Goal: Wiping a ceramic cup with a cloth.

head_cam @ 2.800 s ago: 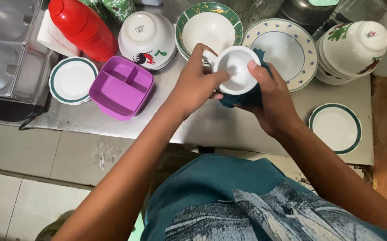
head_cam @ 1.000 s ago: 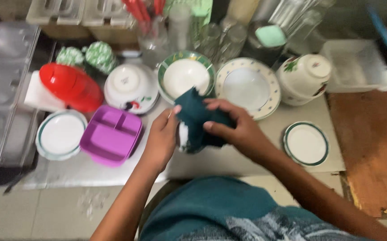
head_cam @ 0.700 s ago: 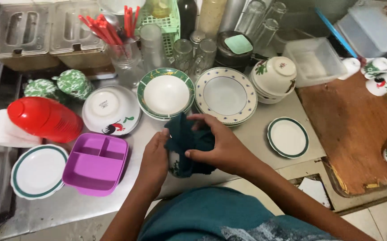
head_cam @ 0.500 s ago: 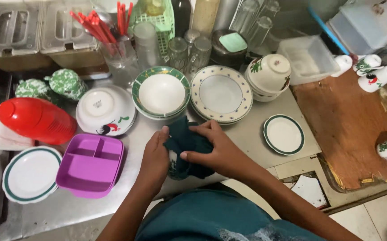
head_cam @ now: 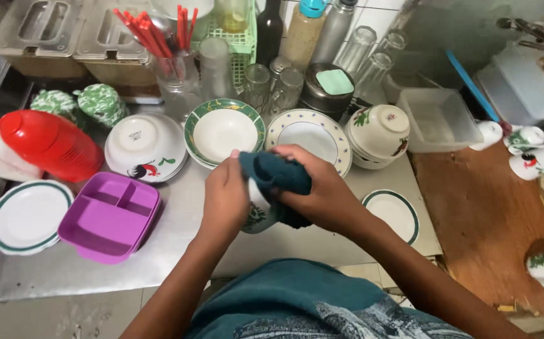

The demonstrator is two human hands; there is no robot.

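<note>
While the left hand (head_cam: 225,194) grips a white cup (head_cam: 257,213) with a green leaf print, the right hand (head_cam: 322,188) presses a dark teal cloth (head_cam: 278,176) over the cup's top, so both hands are closed together on cup and cloth above the front edge of the metal counter (head_cam: 178,232). Most of the cup is covered; only its lower side shows, and I cannot tell which way its mouth or long axis points. At the counter's back edge, a clear glass (head_cam: 171,75) holds red straws (head_cam: 149,34), and a green basket (head_cam: 237,31) holds a bottle. An empty purple divided tray (head_cam: 110,216) lies toward the front left, beside a green-rimmed plate (head_cam: 24,216). Behind the hands sit a green-rimmed bowl (head_cam: 224,132) and a dotted-rim plate (head_cam: 313,135), both empty. A clear plastic tub (head_cam: 438,119) stands empty near the right edge, beside stacked white bowls (head_cam: 378,135).
</note>
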